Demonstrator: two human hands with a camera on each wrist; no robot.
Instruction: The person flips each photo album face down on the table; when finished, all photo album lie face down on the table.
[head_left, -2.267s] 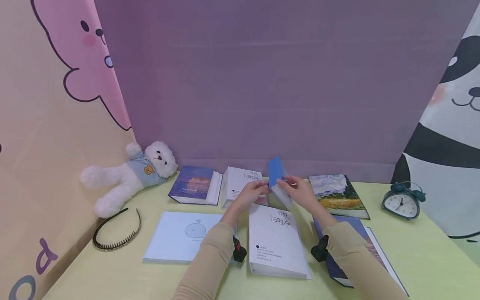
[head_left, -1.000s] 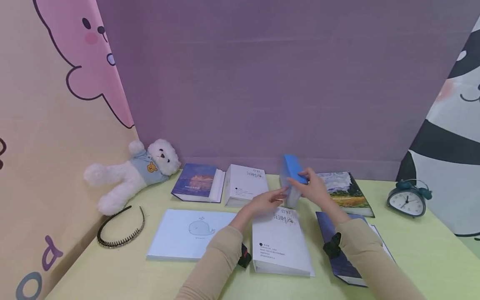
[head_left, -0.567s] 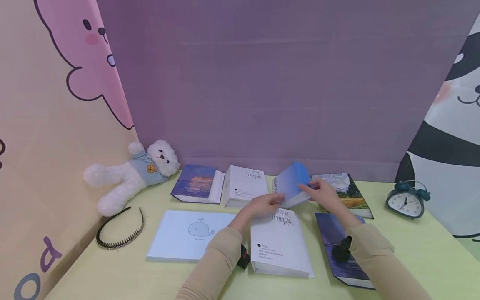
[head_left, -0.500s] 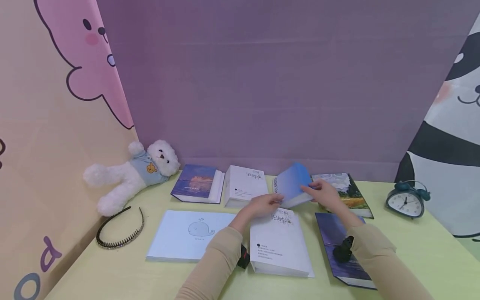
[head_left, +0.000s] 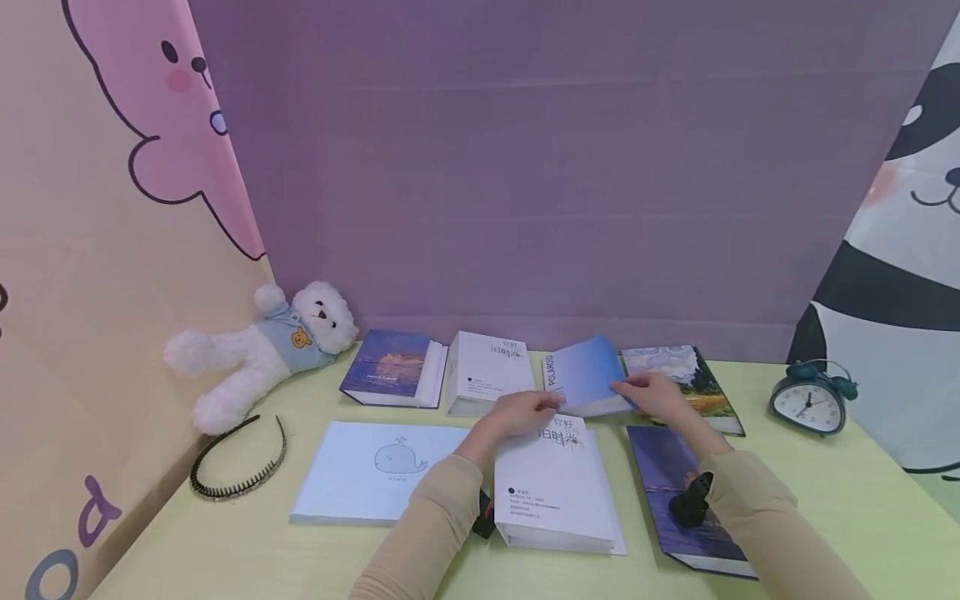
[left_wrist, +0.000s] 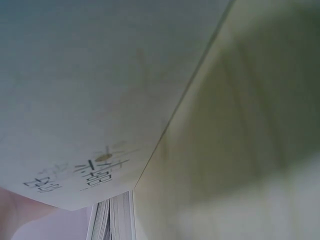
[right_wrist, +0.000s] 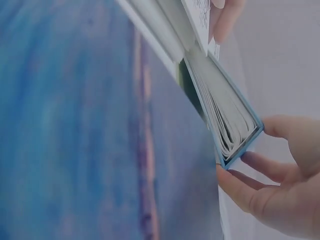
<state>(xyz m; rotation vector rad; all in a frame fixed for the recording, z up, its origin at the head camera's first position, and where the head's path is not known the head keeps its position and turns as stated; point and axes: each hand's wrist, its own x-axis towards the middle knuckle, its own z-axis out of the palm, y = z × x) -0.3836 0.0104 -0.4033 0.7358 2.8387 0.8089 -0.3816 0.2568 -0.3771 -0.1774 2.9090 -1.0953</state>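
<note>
On the green table point(head_left: 825, 508), among larger books, the small blue book point(head_left: 588, 379) is held just above the white book point(head_left: 551, 483). It is pinched at its right edge by the right hand point(head_left: 652, 393); its near corner is touched by the left hand point(head_left: 525, 410), fingers curled. It is judged light and stiff, best gripped by the edges.

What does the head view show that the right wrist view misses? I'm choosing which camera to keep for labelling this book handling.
Only the head view shows the whole layout: the teddy bear, hairband, alarm clock, whale book and the left hand. Only the right wrist view shows the blue album's page edges close up, with the fingers curled round its corner. Both show the right hand gripping the blue album.
</note>
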